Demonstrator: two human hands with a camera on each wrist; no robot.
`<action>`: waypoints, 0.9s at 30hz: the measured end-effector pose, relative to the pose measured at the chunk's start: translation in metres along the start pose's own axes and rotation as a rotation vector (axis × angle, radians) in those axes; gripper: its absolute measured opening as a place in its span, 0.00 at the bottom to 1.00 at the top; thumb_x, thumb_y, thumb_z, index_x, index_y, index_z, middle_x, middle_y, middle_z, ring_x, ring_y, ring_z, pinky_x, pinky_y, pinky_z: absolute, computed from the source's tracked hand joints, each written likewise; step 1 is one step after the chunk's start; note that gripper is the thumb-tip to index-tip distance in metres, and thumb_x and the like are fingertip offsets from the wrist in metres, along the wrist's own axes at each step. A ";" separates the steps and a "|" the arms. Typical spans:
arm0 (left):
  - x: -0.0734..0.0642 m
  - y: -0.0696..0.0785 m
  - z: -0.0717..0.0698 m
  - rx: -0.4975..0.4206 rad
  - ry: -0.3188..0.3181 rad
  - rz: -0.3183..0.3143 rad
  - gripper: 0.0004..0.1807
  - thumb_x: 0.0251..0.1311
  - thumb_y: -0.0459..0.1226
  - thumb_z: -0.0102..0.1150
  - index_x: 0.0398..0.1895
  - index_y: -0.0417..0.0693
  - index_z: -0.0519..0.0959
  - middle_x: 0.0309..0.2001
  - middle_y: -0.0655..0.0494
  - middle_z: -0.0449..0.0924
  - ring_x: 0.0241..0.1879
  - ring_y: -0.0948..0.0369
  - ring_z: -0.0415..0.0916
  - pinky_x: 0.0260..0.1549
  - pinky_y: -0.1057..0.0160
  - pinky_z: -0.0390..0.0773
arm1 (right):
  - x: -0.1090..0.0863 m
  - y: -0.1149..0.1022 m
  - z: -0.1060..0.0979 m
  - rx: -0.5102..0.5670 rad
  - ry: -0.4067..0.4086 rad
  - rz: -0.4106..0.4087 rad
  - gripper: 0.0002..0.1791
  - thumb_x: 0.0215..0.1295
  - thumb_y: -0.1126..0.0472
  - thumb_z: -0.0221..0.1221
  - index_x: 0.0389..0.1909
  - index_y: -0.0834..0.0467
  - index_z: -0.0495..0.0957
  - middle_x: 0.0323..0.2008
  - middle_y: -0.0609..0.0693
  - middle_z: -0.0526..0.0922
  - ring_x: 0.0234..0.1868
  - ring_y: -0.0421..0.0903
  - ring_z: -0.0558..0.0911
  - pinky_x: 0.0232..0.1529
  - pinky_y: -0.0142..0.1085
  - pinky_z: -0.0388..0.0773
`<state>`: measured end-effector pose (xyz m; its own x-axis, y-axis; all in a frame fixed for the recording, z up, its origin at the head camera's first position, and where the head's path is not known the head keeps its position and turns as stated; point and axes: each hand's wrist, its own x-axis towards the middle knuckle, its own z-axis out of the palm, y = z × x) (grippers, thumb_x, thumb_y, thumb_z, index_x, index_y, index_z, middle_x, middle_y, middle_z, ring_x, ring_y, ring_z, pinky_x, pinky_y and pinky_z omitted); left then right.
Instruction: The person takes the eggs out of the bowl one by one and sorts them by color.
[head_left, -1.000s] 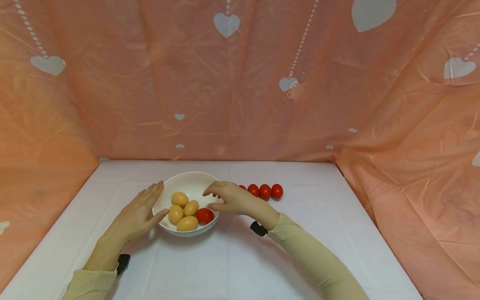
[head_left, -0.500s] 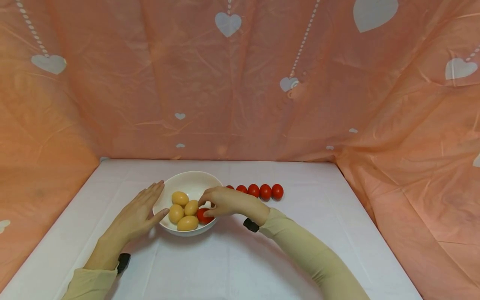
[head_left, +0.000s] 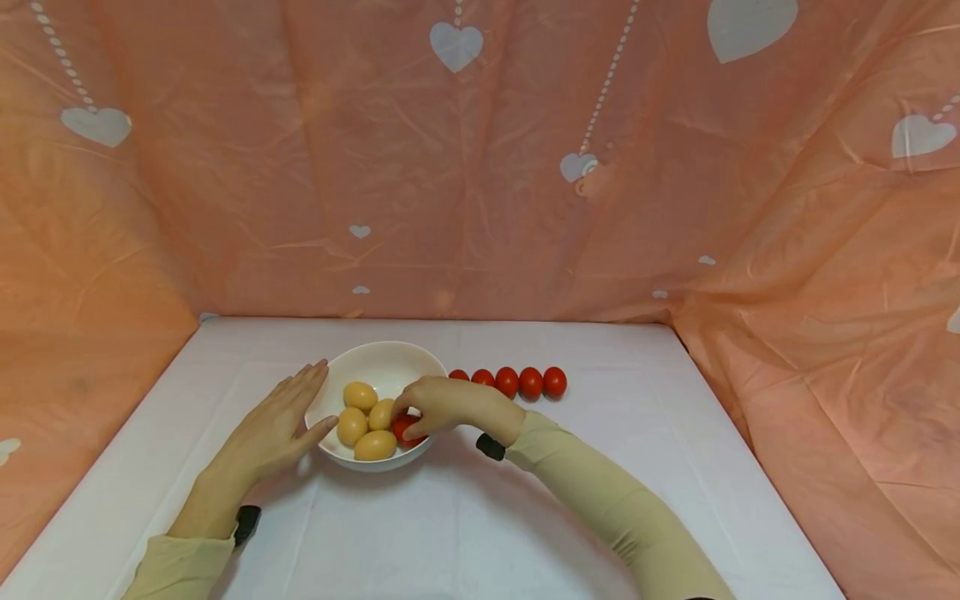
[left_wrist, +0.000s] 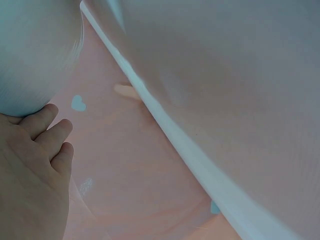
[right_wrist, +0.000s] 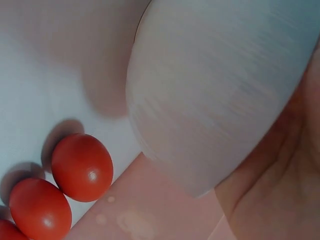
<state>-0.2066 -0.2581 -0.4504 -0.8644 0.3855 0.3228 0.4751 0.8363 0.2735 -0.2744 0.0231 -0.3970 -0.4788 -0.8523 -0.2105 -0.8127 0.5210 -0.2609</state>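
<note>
A white bowl (head_left: 386,362) stands on the table left of the middle, with several yellow eggs (head_left: 374,446) in it. One red egg (head_left: 400,427) lies at the bowl's right front, and my right hand (head_left: 450,402) reaches over the rim and pinches it between thumb and fingers. My left hand (head_left: 273,433) rests its straight fingers along the bowl's left side. In the left wrist view those fingers (left_wrist: 55,134) touch the bowl's outer wall (left_wrist: 37,55). The right wrist view shows the bowl's outside (right_wrist: 215,90) beside my palm; the pinched egg is hidden there.
Several more red eggs (head_left: 530,384) form a row on the white-covered table (head_left: 420,533), right of the bowl and behind my right wrist. The nearest row egg (right_wrist: 82,167) lies close to the bowl. An orange curtain with hearts (head_left: 465,192) hangs behind and at both sides.
My right hand has moved left and down into the bowl, and its fingers have closed on the red egg. The left hand has stayed at the bowl's side.
</note>
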 end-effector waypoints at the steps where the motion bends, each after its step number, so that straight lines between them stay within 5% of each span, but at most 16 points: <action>1: 0.000 0.000 0.000 -0.001 -0.004 -0.002 0.46 0.72 0.53 0.59 0.79 0.30 0.57 0.77 0.32 0.59 0.76 0.35 0.58 0.74 0.38 0.60 | 0.000 0.000 0.000 0.005 -0.004 0.003 0.16 0.70 0.56 0.69 0.56 0.52 0.87 0.44 0.41 0.86 0.45 0.40 0.79 0.51 0.25 0.73; 19: 0.000 0.001 -0.002 0.001 -0.034 -0.023 0.46 0.72 0.53 0.58 0.80 0.30 0.55 0.78 0.32 0.58 0.76 0.35 0.56 0.74 0.37 0.59 | 0.000 0.000 0.001 0.027 0.028 -0.002 0.16 0.68 0.57 0.70 0.55 0.51 0.88 0.42 0.40 0.85 0.41 0.38 0.77 0.47 0.24 0.72; 27: 0.000 0.003 -0.003 0.000 -0.049 -0.036 0.47 0.72 0.53 0.58 0.80 0.30 0.55 0.78 0.32 0.57 0.77 0.35 0.55 0.76 0.38 0.57 | -0.006 0.003 0.004 0.081 0.103 -0.008 0.17 0.68 0.56 0.69 0.57 0.52 0.87 0.47 0.44 0.85 0.42 0.36 0.78 0.47 0.21 0.74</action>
<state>-0.2050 -0.2572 -0.4468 -0.8878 0.3742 0.2680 0.4439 0.8500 0.2836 -0.2723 0.0303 -0.4003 -0.5074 -0.8546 -0.1109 -0.7894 0.5125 -0.3379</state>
